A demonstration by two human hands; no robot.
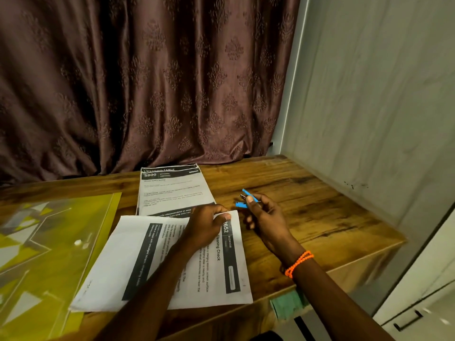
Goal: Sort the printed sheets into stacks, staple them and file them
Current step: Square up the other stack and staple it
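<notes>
The left hand [205, 223] and its forearm cover the middle text of the near printed sheets [221, 274]. Under the right hand's [267, 217] fingers, the body of the blue stapler [246, 199] is hidden. The yellow folder [49, 242] is cut by the left edge.

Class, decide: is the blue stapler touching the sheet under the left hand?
Apart. The head view shows the blue stapler, held in the right hand, with bare wood between it and the sheet.
</notes>
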